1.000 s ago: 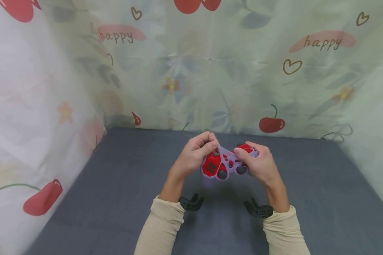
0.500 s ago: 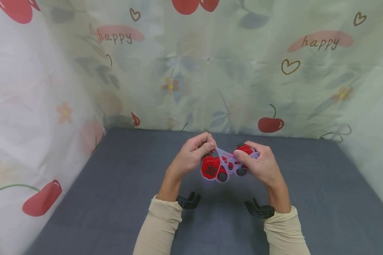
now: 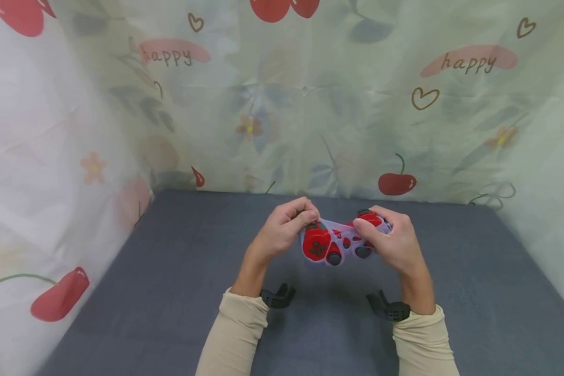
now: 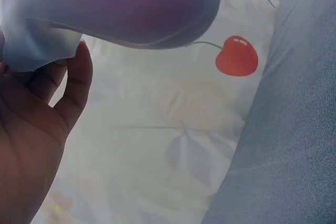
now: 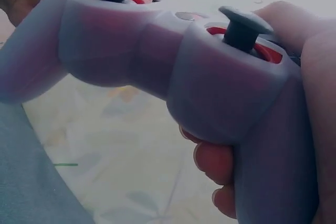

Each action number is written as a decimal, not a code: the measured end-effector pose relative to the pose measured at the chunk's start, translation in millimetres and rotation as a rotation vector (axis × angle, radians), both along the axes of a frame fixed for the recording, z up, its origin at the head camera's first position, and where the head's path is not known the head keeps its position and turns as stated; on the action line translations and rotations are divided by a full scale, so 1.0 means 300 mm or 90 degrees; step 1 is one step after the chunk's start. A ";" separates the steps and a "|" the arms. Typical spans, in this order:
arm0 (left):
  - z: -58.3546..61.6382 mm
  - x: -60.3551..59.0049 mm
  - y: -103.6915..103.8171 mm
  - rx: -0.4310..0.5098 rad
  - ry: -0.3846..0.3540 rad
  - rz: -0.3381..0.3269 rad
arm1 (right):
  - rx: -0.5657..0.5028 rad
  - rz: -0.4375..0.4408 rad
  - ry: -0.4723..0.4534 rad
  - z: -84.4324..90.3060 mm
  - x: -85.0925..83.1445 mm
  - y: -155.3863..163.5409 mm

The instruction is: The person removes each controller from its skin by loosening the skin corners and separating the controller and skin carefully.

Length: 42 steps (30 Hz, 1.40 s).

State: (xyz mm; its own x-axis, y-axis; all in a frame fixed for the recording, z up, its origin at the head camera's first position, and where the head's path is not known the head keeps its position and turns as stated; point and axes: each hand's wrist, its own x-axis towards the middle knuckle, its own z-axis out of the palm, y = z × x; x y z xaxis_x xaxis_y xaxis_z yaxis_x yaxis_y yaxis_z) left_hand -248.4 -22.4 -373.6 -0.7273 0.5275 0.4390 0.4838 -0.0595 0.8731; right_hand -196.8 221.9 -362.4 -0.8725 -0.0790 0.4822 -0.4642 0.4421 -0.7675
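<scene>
A red game controller [image 3: 317,246] with black thumbsticks is held up above the table. A translucent purple silicone sleeve [image 5: 210,93] covers its underside and grips. My left hand [image 3: 284,225] pinches the sleeve's edge between thumb and fingers and pulls it taut off the controller's upper left. In the left wrist view the pinched flap [image 4: 39,45] hangs between the fingers, under the covered grip. My right hand [image 3: 397,241] grips the controller's right side, its thumb on the front face. In the right wrist view its fingers [image 5: 214,163] curl behind the right grip.
Below the hands lies a dark grey table cover [image 3: 169,292]. A printed cloth [image 3: 282,130] with cherries, hearts and lettering hangs at the back and sides. Black wrist mounts [image 3: 278,296] stick out inward from both wrists.
My right hand and the controller have shifted slightly right over the last half second. The left hand stays almost in place, and the pinched sleeve edge is stretched longer between the hands.
</scene>
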 end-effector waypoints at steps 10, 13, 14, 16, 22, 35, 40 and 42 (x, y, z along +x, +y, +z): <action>-0.006 -0.004 0.000 -0.003 0.014 0.049 | -0.008 -0.053 -0.044 -0.014 -0.010 0.005; -0.012 -0.007 0.001 -0.010 0.027 0.076 | -0.008 -0.074 -0.050 -0.015 -0.013 0.002; -0.012 -0.008 0.000 -0.013 0.036 0.086 | -0.008 -0.080 -0.052 -0.015 -0.015 0.001; -0.011 -0.009 0.000 -0.019 0.052 0.104 | -0.008 -0.094 -0.060 -0.014 -0.016 -0.001; -0.007 -0.010 0.003 -0.043 0.092 0.126 | -0.017 -0.131 -0.107 -0.012 -0.016 0.004; 0.009 0.004 0.010 -0.076 0.177 0.185 | -0.031 -0.195 -0.125 -0.025 -0.035 0.017; 0.012 0.008 0.008 -0.079 0.179 0.186 | -0.039 -0.204 -0.142 -0.033 -0.045 0.021; 0.009 0.007 0.006 -0.074 0.173 0.186 | -0.043 -0.209 -0.145 -0.037 -0.048 0.019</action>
State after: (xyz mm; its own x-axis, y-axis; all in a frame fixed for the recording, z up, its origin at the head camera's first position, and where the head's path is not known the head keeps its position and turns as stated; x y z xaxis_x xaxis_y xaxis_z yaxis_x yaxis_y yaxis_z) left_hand -246.2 -20.5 -371.0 -0.7197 0.3740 0.5849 0.6793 0.2057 0.7044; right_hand -211.3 227.6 -373.6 -0.9313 0.2463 0.2682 -0.1219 0.4834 -0.8669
